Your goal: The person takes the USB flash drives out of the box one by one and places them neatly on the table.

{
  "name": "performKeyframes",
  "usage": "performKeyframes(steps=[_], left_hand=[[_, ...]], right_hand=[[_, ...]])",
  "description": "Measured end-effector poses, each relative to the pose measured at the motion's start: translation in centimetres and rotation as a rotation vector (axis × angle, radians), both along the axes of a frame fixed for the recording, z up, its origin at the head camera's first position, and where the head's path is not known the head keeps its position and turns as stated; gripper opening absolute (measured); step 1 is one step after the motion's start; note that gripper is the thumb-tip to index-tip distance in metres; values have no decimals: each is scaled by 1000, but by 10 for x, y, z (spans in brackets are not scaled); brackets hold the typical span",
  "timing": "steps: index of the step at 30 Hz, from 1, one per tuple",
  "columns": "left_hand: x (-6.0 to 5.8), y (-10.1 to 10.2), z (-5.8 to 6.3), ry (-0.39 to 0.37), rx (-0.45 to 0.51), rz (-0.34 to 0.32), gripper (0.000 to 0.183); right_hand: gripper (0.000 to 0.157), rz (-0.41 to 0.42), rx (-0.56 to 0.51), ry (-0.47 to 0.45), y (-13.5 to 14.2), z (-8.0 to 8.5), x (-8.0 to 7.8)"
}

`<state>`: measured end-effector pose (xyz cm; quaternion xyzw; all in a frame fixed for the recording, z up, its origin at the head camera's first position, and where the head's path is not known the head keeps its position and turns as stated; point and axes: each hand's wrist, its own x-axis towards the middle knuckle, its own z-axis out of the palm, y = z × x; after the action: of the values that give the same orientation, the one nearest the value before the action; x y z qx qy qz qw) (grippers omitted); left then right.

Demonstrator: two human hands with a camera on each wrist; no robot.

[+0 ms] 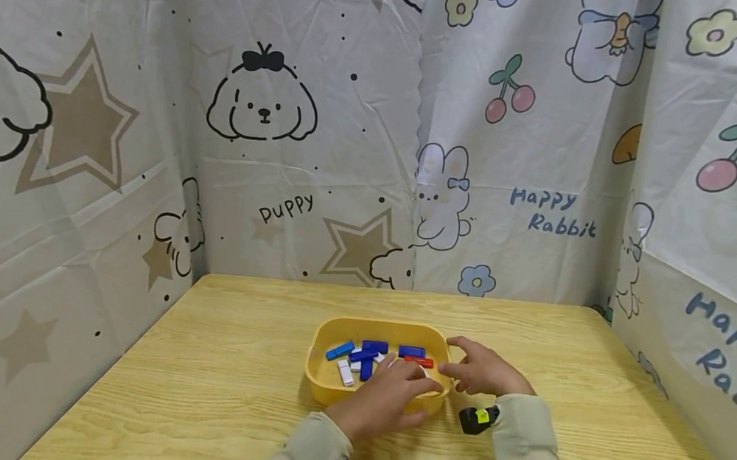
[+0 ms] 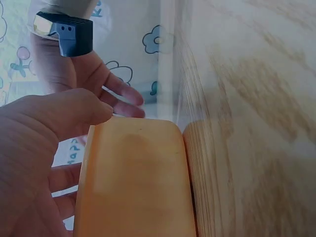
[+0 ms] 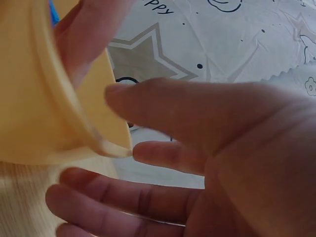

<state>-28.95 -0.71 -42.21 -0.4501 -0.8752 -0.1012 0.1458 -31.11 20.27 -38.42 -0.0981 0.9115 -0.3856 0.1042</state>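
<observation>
A yellow plastic basket [image 1: 332, 397] holds several small oblong pieces: blue ones [image 1: 375, 346], white ones [image 1: 345, 372] and a red one [image 1: 419, 361]. My left hand [image 1: 385, 398] reaches over the near rim, its fingers down inside among the pieces. In the left wrist view its thumb [image 2: 89, 108] lies straight by the basket's top edge; the fingertips are hidden behind the wall. Beside the right rim is my right hand [image 1: 485, 367], thumb and fingers spread apart. The right wrist view shows its thumb [image 3: 143, 101] over the rim, with the other fingers [image 3: 133, 197] outside the wall.
The basket stands on a light wood-grain table [image 1: 235, 365]. A patterned cloth [image 1: 325, 122] hangs around the back and both sides. Small black devices [image 1: 478, 420] are strapped at both wrists.
</observation>
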Motion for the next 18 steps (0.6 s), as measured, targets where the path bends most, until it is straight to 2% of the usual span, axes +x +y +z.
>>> performKeyframes(steps=[4, 10, 14, 18], left_hand=[[1, -1, 1, -20, 20, 13, 35], [-7, -11, 7, -74, 132, 26, 38], [-19, -26, 13, -127, 231, 86, 41], [-32, -46, 13, -135, 341, 189, 45]], right_hand=[[57, -10, -30, -27, -2, -3, 0], [57, -18, -35, -10, -1, -5, -2], [57, -32, 5, -1, -2, -5, -3], [57, -57, 34, -10, -4, -5, -3]])
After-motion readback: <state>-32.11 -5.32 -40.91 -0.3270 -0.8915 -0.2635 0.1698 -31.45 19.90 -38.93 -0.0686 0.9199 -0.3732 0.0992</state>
